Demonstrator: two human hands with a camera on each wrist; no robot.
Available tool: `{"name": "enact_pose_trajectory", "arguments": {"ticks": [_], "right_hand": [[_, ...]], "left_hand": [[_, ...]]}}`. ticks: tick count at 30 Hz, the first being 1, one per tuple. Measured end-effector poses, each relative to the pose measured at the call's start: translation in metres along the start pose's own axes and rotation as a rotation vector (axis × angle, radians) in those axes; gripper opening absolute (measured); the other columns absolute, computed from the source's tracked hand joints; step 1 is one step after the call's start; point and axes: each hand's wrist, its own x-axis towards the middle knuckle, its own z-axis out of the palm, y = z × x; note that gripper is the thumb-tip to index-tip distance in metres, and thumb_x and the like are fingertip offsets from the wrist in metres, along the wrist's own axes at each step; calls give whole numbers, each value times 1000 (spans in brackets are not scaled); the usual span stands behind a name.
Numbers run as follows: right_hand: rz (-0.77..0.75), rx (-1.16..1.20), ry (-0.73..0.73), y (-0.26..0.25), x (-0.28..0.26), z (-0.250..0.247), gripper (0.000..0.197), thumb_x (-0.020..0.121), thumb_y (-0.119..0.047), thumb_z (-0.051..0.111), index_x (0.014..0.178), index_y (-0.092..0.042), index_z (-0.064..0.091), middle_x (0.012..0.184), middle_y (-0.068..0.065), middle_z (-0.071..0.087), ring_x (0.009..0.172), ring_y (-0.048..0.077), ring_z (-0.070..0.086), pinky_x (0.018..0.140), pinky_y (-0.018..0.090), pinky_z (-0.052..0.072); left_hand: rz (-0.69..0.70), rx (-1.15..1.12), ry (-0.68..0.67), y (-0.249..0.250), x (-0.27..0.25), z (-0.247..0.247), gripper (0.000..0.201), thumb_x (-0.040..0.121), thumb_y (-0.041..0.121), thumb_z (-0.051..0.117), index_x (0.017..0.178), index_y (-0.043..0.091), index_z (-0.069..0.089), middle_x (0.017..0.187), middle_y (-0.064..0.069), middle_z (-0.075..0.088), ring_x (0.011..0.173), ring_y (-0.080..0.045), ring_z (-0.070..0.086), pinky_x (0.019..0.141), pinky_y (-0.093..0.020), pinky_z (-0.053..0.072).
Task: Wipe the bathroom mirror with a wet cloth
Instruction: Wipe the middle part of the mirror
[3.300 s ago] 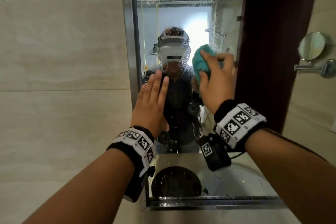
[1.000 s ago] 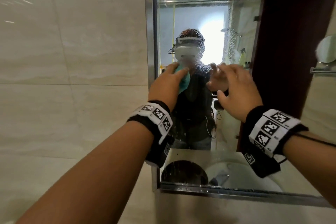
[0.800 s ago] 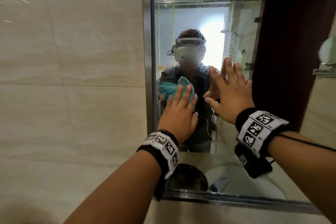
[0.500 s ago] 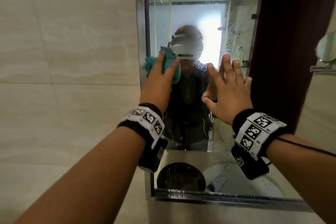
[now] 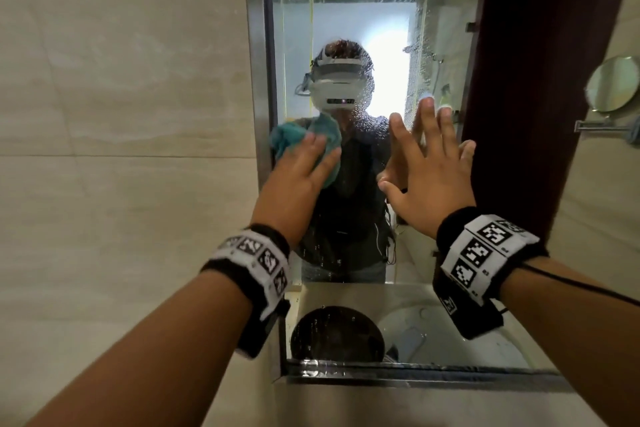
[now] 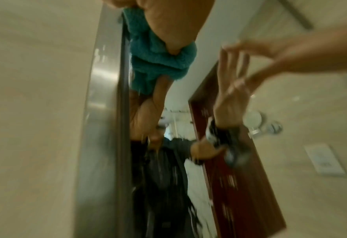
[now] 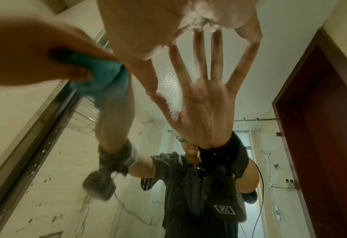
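Teal cloth (image 5: 304, 142) flat against the mirror (image 5: 346, 10), right beside its steel frame (image 5: 254, 55) on the left edge, about chest level of the reflection. Left hand (image 5: 298, 173) pressing it to the glass, fingers (image 5: 313, 146) laid straight over the cloth and held together, nothing pinched. Right hand (image 5: 429, 170) just beside it on bare glass, fingers (image 5: 426, 118) spread wide, palm toward the mirror; the right wrist view shows only the tips touching.

Containers: white basin (image 5: 450, 340) reflected low in the mirror, contents too hard to make out. Round dark thing (image 5: 337, 334) next to it, can't tell what.

Writing: only black-and-white square marker codes on both wristbands (image 5: 485, 253), no readable text. Small logo on the reflected camera pouch in the right wrist view, unreadable.

Room: beige tile wall (image 5: 121, 114) left of the mirror, dark red-brown panel (image 5: 540, 80) on its right, small round mirror (image 5: 613, 83) on an arm further right. Water droplets scattered across the glass, heaviest upper right. Shower rail and bright window in the reflection.
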Motion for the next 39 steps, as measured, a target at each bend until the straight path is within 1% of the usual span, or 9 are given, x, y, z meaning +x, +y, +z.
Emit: {"name": "enact_pose_trajectory", "arguments": {"ticks": [5,7,12,17,20,25,29,34,39], "right_hand": [[3,-2,-6,-1,-1,-1,93,83,-49,57,146,-39,-11,152,0,-29,140,26,-24,111,63,4],[0,-1,-3,-1,-1,-1,92,84,-49,57,146,-38,-10,153,1,-28,140,26,-23,111,63,4],[6,19,9,0,-2,1,92,84,-49,57,146,-40,-10,153,-2,-28,140,25,-24,111,61,2],[15,2,4,-5,-5,-2,91,85,-46,57,147,-37,-10,154,2,-25,141,28,-20,112,61,4],[-36,8,-2,-16,-23,4,92,84,-42,60,148,-36,-6,155,5,-22,143,30,-12,112,60,8],[-46,-3,-96,-32,-44,33,107,75,-43,69,148,-36,-9,152,4,-30,140,28,-23,109,61,2],[-52,-22,-78,-30,-42,40,112,73,-39,73,148,-34,-9,152,5,-29,140,28,-24,108,62,3],[-49,-33,-76,-31,-43,40,111,72,-40,73,148,-33,-8,153,7,-25,141,30,-21,108,63,3],[-38,-27,-78,-30,-43,42,113,72,-39,73,148,-34,-10,154,6,-24,141,29,-21,109,62,0]], "left_hand": [[147,160,-159,-3,-24,13,82,76,-7,68,145,13,30,152,-13,28,140,-31,27,110,-49,32],[63,169,-83,-5,13,-9,73,89,-4,51,150,17,16,158,-7,8,145,-27,8,116,-42,13],[-103,97,48,1,36,-17,75,90,-2,52,150,16,12,158,-8,3,145,-26,1,118,-40,8],[56,154,-212,10,-60,36,88,70,-9,72,145,11,31,153,-11,23,140,-29,22,109,-44,28],[111,279,-366,4,-42,15,73,94,2,46,151,21,5,159,-3,-5,146,-23,-5,117,-40,8],[-65,187,-147,-6,14,-21,72,94,3,47,151,21,7,159,-2,-5,146,-22,-4,117,-35,2],[32,193,-145,3,-47,24,82,82,-8,59,149,12,16,156,-12,4,143,-31,2,115,-44,12],[109,295,-467,4,-93,40,72,94,1,40,150,20,-2,157,-4,-10,143,-26,-14,116,-42,3],[-19,171,-171,-6,-24,6,70,92,-2,44,151,20,12,159,-3,-1,146,-25,-4,118,-40,5]]}}
